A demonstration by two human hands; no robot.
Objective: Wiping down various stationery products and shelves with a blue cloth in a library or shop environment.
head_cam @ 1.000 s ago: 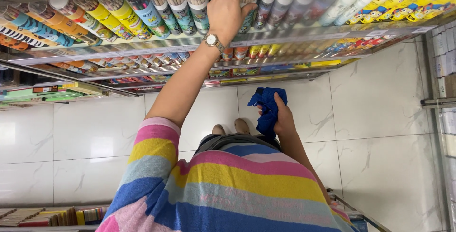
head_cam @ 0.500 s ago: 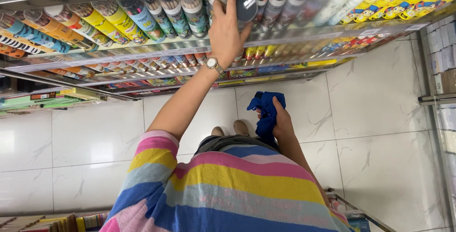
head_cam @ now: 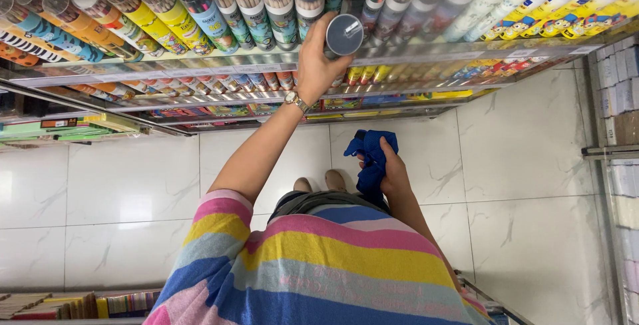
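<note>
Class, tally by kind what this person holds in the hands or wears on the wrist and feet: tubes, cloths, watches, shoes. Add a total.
pencil tube, gripped by the left hand: 1
blue cloth, bunched in the right hand: 1
wristwatch, on the left wrist: 1
shoes: 2
Total: 5

tube (head_cam: 344, 34) in left hand (head_cam: 318, 65), just in front of top shelf (head_cam: 200, 66), w/ row of tubes (head_cam: 166, 15) lying side by side on it, left to right. lower shelves (head_cam: 219, 105) beneath, w/ smaller packs. right hand (head_cam: 394, 172) below left, holding cloth (head_cam: 371, 158). floor (head_cam: 532, 165) under both; shoes (head_cam: 323, 182) between arms. rack (head_cam: 616, 98) far right.
</note>
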